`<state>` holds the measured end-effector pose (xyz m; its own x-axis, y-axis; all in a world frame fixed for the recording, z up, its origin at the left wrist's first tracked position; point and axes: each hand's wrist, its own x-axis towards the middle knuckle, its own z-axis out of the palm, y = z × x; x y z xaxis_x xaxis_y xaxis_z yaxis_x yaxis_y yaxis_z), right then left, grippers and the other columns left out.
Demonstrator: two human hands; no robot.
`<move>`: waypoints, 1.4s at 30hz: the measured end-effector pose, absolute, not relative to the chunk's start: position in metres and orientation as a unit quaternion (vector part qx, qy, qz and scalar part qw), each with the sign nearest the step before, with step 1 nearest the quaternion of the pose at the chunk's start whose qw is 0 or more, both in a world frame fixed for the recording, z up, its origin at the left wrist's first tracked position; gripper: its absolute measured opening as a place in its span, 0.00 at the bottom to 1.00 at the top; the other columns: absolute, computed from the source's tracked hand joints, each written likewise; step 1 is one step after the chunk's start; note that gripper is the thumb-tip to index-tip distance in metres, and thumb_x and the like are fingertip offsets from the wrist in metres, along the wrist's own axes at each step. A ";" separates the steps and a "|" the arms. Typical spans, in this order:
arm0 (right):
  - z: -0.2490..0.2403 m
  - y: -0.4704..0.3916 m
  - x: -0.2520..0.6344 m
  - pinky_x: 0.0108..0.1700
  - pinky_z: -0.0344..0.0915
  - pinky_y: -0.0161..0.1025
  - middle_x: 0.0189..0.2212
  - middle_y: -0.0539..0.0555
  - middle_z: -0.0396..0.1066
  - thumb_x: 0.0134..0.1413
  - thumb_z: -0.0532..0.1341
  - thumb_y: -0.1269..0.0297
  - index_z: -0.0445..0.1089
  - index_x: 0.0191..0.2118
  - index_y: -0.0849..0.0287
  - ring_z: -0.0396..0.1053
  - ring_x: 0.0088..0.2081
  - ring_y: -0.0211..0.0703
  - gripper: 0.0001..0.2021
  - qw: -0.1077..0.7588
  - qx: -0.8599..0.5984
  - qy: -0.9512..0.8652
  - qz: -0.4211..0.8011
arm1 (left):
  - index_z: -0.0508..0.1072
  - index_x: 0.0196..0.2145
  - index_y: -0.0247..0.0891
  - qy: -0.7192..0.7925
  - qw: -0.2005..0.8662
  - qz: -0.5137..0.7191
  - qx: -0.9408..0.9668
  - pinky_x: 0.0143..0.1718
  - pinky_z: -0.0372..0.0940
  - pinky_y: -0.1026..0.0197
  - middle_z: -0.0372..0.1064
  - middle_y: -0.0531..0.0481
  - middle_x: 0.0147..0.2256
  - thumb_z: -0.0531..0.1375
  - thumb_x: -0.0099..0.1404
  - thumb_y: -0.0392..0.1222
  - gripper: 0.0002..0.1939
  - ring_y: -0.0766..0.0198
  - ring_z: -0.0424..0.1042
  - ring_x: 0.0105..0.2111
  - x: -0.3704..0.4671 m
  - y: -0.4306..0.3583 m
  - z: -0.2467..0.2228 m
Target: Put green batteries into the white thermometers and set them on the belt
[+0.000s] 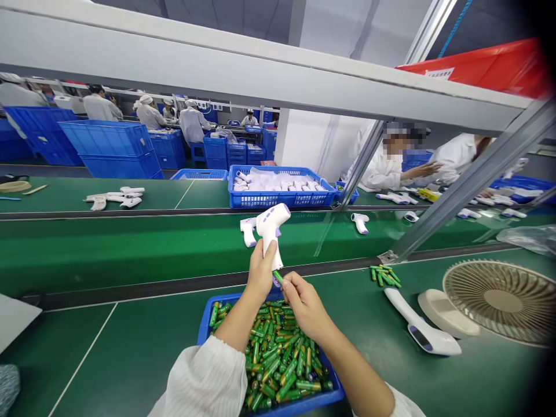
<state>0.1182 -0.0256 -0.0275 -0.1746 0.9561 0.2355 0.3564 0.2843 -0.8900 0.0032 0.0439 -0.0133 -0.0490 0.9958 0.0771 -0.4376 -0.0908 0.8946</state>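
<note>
Upright in my left hand is a white thermometer gun with purple buttons, gripped round its handle. My right hand pinches a green battery at the handle's lower end, where a small purple part shows. How far the battery sits inside the handle cannot be made out. Below both hands stands a blue bin full of green and gold batteries. Just behind the held gun, another white gun lies on the green belt.
Beyond the belt sits a blue basket of white guns. To the right are loose batteries, a larger white device and a beige fan. A metal post slants across the right. Co-workers sit behind.
</note>
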 end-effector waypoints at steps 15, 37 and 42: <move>-0.025 -0.041 0.111 0.35 0.58 0.35 0.31 0.49 0.71 0.52 0.58 0.70 0.71 0.36 0.57 0.67 0.32 0.39 0.06 0.195 -0.452 -0.845 0.209 | 0.65 0.30 0.35 0.252 0.769 0.583 0.073 0.13 0.41 0.69 0.52 0.57 0.17 0.46 0.71 0.51 0.19 0.75 0.46 0.11 -0.011 0.050 -0.001; -0.004 -0.009 0.116 0.48 0.68 0.46 0.43 0.54 0.77 0.63 0.57 0.68 0.73 0.46 0.52 0.73 0.45 0.46 0.10 0.545 -0.439 -0.712 0.058 | 0.64 0.28 0.35 0.305 0.762 0.563 0.092 0.14 0.52 0.69 0.58 0.56 0.18 0.61 0.61 0.47 0.13 0.72 0.58 0.14 0.012 0.045 -0.009; -0.023 -0.005 0.119 0.46 0.72 0.48 0.43 0.55 0.77 0.60 0.60 0.68 0.74 0.45 0.54 0.75 0.45 0.47 0.09 0.608 -0.432 -0.664 0.059 | 0.64 0.26 0.36 0.335 0.773 0.525 0.123 0.12 0.42 0.70 0.54 0.57 0.15 0.61 0.61 0.53 0.18 0.74 0.51 0.11 0.015 0.042 -0.010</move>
